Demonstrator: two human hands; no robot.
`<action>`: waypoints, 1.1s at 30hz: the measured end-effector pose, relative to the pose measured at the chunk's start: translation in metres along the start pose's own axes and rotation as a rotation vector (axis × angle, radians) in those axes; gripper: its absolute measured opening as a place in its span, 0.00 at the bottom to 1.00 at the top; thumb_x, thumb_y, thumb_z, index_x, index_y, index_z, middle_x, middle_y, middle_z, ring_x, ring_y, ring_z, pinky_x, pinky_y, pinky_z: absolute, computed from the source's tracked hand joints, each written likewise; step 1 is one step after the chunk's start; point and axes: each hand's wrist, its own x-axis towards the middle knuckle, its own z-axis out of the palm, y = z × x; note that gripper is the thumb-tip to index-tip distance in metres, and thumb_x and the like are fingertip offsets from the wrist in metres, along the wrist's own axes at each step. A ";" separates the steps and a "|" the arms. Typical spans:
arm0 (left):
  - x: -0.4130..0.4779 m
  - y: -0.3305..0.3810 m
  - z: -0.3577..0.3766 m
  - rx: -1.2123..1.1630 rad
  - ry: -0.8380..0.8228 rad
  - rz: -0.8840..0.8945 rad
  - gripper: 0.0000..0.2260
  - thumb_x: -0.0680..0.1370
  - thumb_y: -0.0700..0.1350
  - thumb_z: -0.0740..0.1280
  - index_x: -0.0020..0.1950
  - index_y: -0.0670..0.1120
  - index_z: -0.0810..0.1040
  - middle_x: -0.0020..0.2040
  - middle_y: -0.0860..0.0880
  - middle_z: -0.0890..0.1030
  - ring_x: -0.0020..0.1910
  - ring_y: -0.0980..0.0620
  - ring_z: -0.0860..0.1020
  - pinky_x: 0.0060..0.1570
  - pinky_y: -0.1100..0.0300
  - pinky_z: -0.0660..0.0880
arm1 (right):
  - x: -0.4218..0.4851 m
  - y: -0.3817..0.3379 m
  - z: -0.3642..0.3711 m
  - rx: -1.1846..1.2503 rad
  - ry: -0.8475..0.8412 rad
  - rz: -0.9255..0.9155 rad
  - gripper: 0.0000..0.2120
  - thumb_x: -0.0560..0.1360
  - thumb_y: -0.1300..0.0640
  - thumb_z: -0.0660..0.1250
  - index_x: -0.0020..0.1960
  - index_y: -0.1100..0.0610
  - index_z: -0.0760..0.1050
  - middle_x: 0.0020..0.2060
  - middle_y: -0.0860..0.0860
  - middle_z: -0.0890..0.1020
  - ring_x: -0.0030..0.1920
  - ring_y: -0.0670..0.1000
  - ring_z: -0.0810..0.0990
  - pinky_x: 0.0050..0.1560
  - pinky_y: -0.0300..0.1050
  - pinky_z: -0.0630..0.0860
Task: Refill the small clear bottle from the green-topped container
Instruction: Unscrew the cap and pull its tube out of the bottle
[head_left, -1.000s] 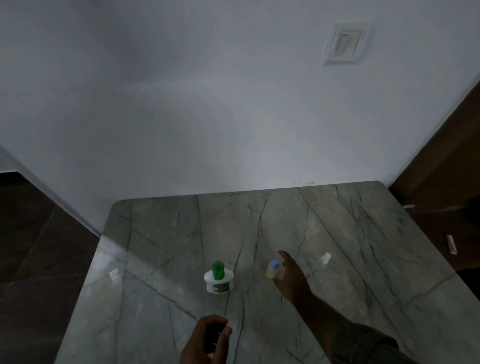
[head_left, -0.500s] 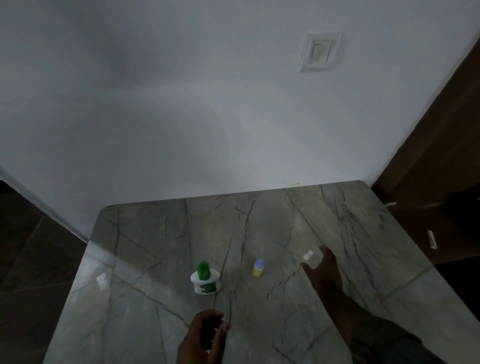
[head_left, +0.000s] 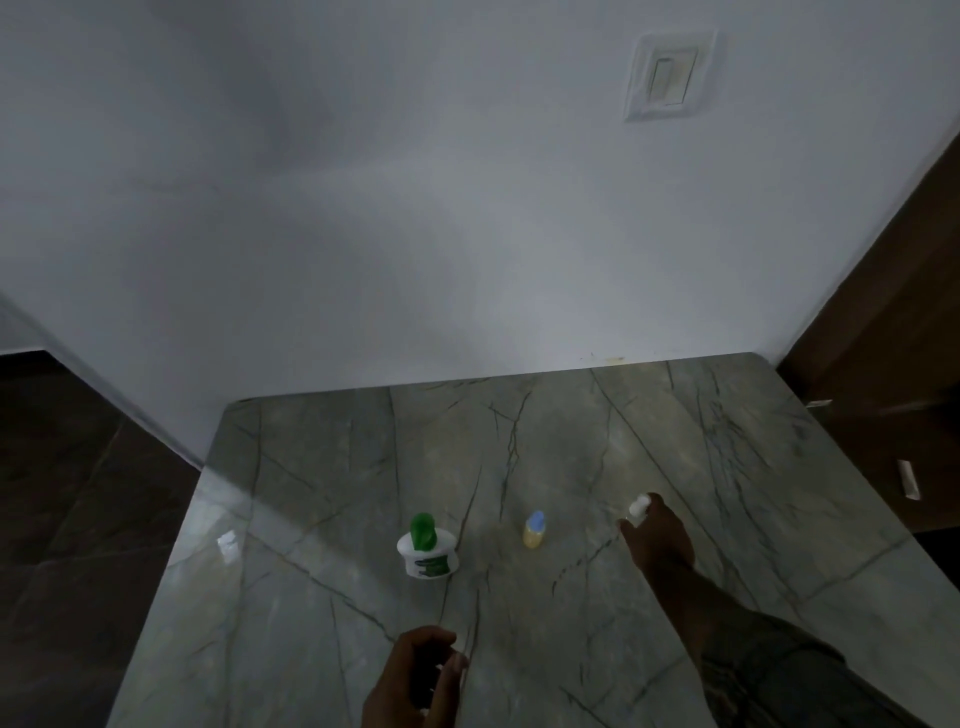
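A dim room seen from above, with clock directions read on the frame. A plain pale wall (head_left: 415, 234) fills the upper half. Below it, a grey-green marble table (head_left: 571, 426) with dark veins spreads from the centre to 6 o'clock. Dark floor (head_left: 78, 493) lies at 9 o'clock, a brown wooden door (head_left: 893, 312) stands at 3 o'clock, and a white light switch (head_left: 670, 75) sits on the wall at 1 o'clock. The right hand (head_left: 657, 535) reaches in from 5 o'clock on a patterned sleeve (head_left: 769, 670). Its fingertips are against the small clear bottle (head_left: 639, 505), which stands white-capped on the table at about 4 o'clock. Whether the fingers have closed on the bottle cannot be told. The left hand (head_left: 410, 680) hovers at 6 o'clock with its fingers curled inward towards the thumb, and whether it holds anything is unclear. The green-topped container (head_left: 427, 551), a squat white tub, stands upright just left of 6 o'clock, well apart from the clear bottle. Between them stands a blue-capped bottle (head_left: 534, 530) of yellowish liquid. The clear bottle looks light and narrow, so a fingertip nudge on the polished stone could tip it or send it sliding towards the table's right edge. In this poor light, the blue-capped bottle could also be mistaken for it or knocked over in passing.
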 end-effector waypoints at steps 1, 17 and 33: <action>0.001 -0.002 0.000 0.003 -0.003 0.009 0.08 0.72 0.41 0.74 0.44 0.53 0.80 0.36 0.56 0.85 0.32 0.56 0.83 0.38 0.59 0.80 | 0.000 -0.001 -0.002 0.000 0.004 -0.001 0.12 0.73 0.54 0.72 0.50 0.51 0.70 0.53 0.52 0.80 0.55 0.56 0.80 0.55 0.50 0.76; -0.015 0.083 -0.005 0.019 -0.170 0.381 0.29 0.68 0.55 0.76 0.66 0.60 0.69 0.62 0.66 0.74 0.59 0.65 0.74 0.50 0.69 0.75 | -0.156 -0.143 -0.169 -0.053 -0.242 -0.633 0.17 0.64 0.38 0.75 0.46 0.43 0.75 0.39 0.36 0.82 0.41 0.33 0.80 0.36 0.27 0.74; -0.021 0.136 0.008 -0.139 -0.121 0.487 0.15 0.73 0.48 0.69 0.56 0.63 0.73 0.49 0.60 0.82 0.45 0.57 0.82 0.43 0.55 0.82 | -0.214 -0.227 -0.218 -0.193 -0.281 -0.939 0.20 0.69 0.29 0.63 0.48 0.44 0.74 0.40 0.41 0.79 0.38 0.40 0.78 0.41 0.37 0.76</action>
